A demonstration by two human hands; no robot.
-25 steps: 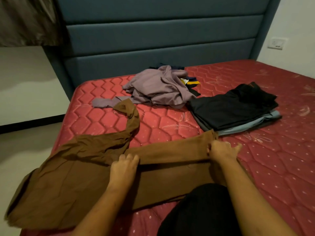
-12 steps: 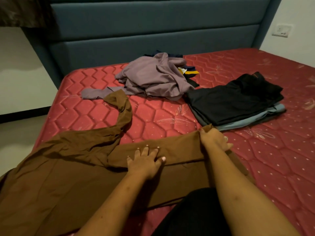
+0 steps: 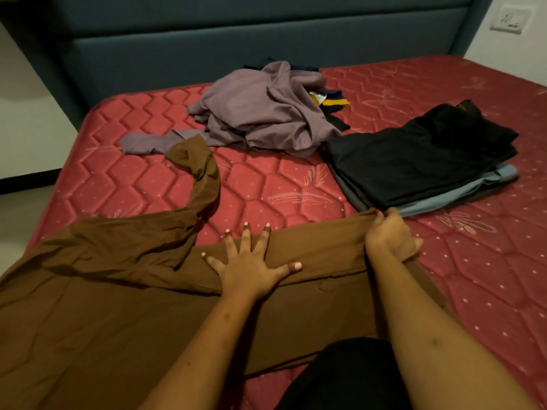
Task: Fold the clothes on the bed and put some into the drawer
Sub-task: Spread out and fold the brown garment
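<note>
A large brown garment lies spread across the near part of the red mattress, one sleeve curling away toward the headboard. My left hand presses flat on its folded upper edge, fingers spread. My right hand grips the right end of that edge, fingers curled round the cloth. A crumpled mauve garment lies farther back in the middle. A folded stack of black and grey-blue clothes sits at the right, just beyond my right hand.
A blue padded headboard runs along the far side. A wall socket is at the upper right. The mattress's left edge drops to the floor. Dark and yellow cloth pokes from under the mauve pile.
My left hand has slid right along the folded edge and spread flat. My right hand has curled tighter round the cloth's right end. The view has moved closer to the bed.
</note>
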